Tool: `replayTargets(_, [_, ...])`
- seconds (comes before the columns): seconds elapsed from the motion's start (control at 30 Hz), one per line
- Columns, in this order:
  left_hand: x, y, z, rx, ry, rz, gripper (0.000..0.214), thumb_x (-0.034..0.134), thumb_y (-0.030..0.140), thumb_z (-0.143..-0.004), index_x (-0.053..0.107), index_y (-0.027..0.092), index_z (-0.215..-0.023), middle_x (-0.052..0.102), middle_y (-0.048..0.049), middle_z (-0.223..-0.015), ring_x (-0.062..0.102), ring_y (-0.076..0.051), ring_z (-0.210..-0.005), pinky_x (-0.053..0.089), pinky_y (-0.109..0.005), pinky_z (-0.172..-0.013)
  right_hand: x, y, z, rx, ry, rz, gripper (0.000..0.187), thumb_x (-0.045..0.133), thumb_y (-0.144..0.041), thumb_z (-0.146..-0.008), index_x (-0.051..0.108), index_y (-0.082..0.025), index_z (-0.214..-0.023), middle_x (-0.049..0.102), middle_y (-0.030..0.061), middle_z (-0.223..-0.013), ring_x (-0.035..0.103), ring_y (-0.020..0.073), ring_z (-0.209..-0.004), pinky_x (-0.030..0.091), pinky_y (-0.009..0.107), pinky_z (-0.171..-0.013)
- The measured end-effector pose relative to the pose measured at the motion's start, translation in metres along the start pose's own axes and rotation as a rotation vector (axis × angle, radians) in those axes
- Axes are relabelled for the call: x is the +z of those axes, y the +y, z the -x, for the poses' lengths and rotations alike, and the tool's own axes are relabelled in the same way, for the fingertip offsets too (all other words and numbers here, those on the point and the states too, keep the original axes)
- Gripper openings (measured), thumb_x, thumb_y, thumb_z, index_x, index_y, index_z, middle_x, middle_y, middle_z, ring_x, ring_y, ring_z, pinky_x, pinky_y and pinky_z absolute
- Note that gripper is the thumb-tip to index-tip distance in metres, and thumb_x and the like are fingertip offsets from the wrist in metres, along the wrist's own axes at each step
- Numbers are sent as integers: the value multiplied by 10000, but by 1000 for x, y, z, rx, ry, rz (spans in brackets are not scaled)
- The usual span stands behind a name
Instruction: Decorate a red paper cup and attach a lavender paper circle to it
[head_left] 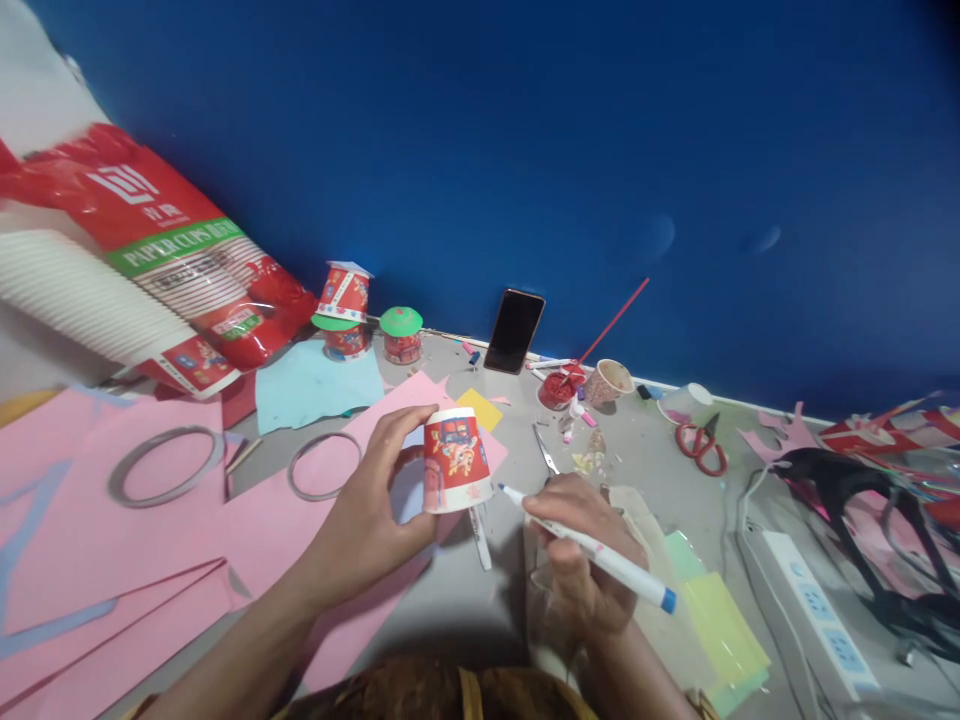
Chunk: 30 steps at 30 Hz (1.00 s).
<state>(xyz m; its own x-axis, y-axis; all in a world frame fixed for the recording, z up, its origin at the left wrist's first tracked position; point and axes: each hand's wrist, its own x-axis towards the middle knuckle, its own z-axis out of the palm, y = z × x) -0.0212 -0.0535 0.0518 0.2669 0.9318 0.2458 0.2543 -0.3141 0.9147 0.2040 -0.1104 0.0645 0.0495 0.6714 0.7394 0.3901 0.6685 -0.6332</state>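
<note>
My left hand (pixel 382 490) grips a paper cup (pixel 454 450) from its left side. Red with a printed figure and a white band near the rim, the cup is upside down, its base facing up. In my right hand (pixel 589 550) is a white marker (pixel 611 562) with a blue end. Its blue tip points left, just short of the cup's lower right edge. Another white marker (pixel 480 540) lies on the table below the cup. Pink paper (pixel 292 540) spreads under and beside my left arm.
A red bag of paper cups (pixel 202 250) leans at the left. Decorated cups (pixel 345 300) stand by the blue wall, near a propped phone (pixel 514 330). Red-handled scissors (pixel 701 445), a power strip (pixel 817 610) and a black strap (pixel 855 500) lie on the right. Tape rings (pixel 166 432) rest on the paper.
</note>
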Motion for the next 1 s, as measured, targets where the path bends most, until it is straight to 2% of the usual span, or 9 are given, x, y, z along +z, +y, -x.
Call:
replayTargets(0.13, [0,0,-1,26,5,-26,855,666,105,-787,461,370,-1574,465,-64,-1647,461,-343,-1579,505,-540,-1266,3,0,4,85,18,36,56,675,-225,-1039,726,-244,-1027,748,9,-791,718,173,-692,576,289,-632])
replayTargets(0.4, [0,3,0,72,-22,-56,825,639,85,-808,461,357,-1567,485,-79,-1617,463,-342,-1573,521,-552,-1251,5,3,9,79,-25,9,124,680,-145,-979,697,-257,-1029,734,-14,-781,707,169,-665,563,283,-634])
replayTargets(1.0, [1,9,0,71,-31,-87,784,656,105,-842,446,355,-1555,488,-95,-1589,491,-349,-1533,528,-577,-1229,7,-2,1,40,-50,66,146,643,-114,-959,685,-251,-987,733,-22,-775,707,151,-656,561,259,-634])
